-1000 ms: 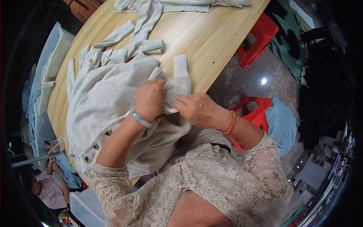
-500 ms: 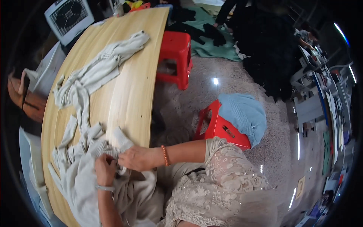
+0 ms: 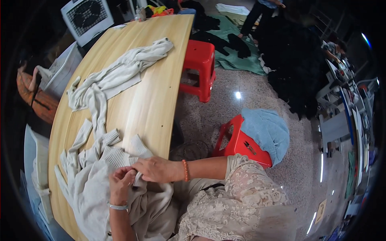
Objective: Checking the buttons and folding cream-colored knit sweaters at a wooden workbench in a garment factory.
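Observation:
An off-white knitted sweater (image 3: 90, 184) lies bunched over the near end of the table and spills onto my lap, its ribbed parts uppermost. My left hand (image 3: 120, 184), wearing a silver bracelet, pinches a bit of the knit between thumb and fingers. Right beside it, my right hand (image 3: 157, 169), with an orange bead bracelet on the wrist, is closed on the same sweater near its ribbed edge. The exact bit between the fingertips is hidden. Farther up the table stretches another off-white knit piece (image 3: 124, 64).
The wooden table (image 3: 152, 102) runs away from me. On its right stand a red stool (image 3: 204, 60) and a nearer red stool (image 3: 237, 146) bearing blue knitwear (image 3: 267, 130) and thread snips (image 3: 250, 148). Pale bins (image 3: 38, 160) line the left. Black garments (image 3: 289, 68) are heaped beyond; other people are there.
The whole view has shifted, so the scene sits farther right and lower. My left fingers have turned toward the right hand; both hands stay at the sweater's ribbed part.

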`<act>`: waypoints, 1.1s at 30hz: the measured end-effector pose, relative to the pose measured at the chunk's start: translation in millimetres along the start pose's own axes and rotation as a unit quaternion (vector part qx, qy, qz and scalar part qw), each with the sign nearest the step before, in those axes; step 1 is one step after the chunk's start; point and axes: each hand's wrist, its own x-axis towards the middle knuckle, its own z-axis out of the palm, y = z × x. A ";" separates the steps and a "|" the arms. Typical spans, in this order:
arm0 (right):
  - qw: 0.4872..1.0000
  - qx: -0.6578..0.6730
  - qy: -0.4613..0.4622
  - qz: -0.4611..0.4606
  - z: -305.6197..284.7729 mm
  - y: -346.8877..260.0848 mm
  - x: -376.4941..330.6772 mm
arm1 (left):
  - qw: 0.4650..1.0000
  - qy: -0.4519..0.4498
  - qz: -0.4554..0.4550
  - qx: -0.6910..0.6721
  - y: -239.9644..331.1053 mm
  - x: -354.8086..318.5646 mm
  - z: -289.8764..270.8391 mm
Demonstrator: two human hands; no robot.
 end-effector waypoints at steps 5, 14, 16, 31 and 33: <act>0.995 0.082 0.025 -0.043 4.6 14.8 3.4 | 0.950 0.045 0.164 0.263 -14.6 -31.1 11.3; 0.997 0.062 0.005 -0.052 -13.2 8.1 3.8 | 0.951 0.117 0.153 0.244 -15.9 -26.1 21.4; 0.996 0.068 -0.007 -0.053 -14.4 10.0 3.2 | 0.952 0.119 0.149 0.239 -19.7 -24.4 19.9; 0.861 0.452 -0.162 0.167 -34.1 5.6 17.9 | 0.985 -0.003 0.169 -0.025 -13.0 -50.7 16.5; 0.874 0.436 -0.163 0.141 -33.3 -2.6 23.3 | 0.984 0.004 0.170 -0.046 -16.7 -58.7 13.6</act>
